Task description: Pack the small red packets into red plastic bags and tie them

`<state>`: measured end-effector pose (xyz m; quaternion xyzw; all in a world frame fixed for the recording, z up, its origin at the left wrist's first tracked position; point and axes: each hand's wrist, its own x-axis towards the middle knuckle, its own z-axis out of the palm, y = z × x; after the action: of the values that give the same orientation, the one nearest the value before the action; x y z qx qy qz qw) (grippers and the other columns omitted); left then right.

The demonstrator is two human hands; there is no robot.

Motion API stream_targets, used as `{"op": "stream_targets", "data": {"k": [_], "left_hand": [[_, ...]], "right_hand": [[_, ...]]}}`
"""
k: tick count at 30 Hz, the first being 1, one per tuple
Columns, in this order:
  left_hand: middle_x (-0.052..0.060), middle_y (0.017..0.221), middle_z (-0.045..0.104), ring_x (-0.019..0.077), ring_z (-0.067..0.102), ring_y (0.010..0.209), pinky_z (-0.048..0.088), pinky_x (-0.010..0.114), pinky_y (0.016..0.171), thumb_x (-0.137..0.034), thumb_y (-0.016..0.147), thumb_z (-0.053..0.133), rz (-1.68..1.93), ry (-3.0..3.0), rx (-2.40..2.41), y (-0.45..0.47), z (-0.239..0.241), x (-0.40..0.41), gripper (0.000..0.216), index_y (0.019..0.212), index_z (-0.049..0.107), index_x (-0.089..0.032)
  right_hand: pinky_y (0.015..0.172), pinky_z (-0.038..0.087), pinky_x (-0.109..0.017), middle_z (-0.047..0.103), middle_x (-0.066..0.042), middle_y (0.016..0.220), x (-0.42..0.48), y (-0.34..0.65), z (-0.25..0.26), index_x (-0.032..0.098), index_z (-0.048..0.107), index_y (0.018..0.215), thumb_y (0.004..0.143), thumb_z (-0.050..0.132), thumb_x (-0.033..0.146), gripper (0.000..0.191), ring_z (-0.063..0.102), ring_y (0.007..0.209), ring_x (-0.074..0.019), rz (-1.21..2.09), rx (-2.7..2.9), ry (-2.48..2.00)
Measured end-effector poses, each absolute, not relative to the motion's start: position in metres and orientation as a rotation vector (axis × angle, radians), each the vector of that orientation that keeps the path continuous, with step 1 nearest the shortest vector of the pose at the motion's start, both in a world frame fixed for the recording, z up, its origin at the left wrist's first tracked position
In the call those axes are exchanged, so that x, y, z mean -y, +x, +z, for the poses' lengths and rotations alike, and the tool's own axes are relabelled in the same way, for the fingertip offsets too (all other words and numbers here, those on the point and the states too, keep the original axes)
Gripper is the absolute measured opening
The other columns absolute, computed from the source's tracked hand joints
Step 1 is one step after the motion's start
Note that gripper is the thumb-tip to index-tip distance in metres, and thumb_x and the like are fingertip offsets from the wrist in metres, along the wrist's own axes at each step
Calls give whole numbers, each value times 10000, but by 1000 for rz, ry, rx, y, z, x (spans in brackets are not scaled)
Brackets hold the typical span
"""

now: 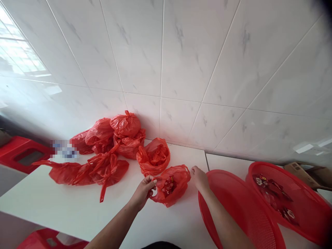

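Note:
An opened red plastic bag (166, 201) stands on the white table in front of me, with small red printed packets (169, 186) inside. My left hand (145, 190) pinches the bag's left edge between thumb and fingers. At the opposite side, my right hand (200, 178) is closed at the bag's right rim, its fingertips on the edge of the plastic. Just behind stands another open red plastic bag (153, 157), its top crumpled inward.
Several knotted red bags (126, 123) are piled at the left against the tiled wall. To the right are a red perforated basket (233, 193) and a second red basket (308, 204) holding some packets. Behind that is a cardboard box (306, 176). Red stools (46, 238) stand at left.

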<state>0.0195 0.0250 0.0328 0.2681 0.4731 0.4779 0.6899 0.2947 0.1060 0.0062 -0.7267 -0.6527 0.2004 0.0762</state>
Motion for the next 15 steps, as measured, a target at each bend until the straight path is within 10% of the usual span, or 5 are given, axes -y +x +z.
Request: {"op": "stream_targets", "data": {"k": [3, 9, 15], "left_hand": [[9, 842, 663, 57, 483, 579, 277, 187, 474, -355, 646, 798, 1048, 604, -1060, 26, 36, -31, 368, 721, 483, -180], [-16, 744, 608, 73, 489, 590, 296, 186, 482, -366, 663, 753, 1001, 701, -1139, 43, 75, -48, 332, 760, 496, -181], [-36, 688, 533, 93, 446, 592, 358, 223, 557, -380, 814, 602, 970, 1169, -1195, 23, 112, -46, 213, 801, 517, -186]], "right_hand": [[783, 437, -330, 599, -212, 1240, -111, 282, 3, 106, 487, 1277, 893, 405, 315, 445, 611, 1048, -264, 678, 1795, -2205], [566, 378, -262, 634, -26, 637, -111, 281, 20, 182, 597, 700, 711, 579, 204, 30, 574, 599, -159, 956, 1654, -2068], [536, 358, -258, 529, 35, 640, -63, 339, 71, 232, 495, 694, 796, 499, 458, 248, 483, 585, -132, 967, 1464, -1871]]}}
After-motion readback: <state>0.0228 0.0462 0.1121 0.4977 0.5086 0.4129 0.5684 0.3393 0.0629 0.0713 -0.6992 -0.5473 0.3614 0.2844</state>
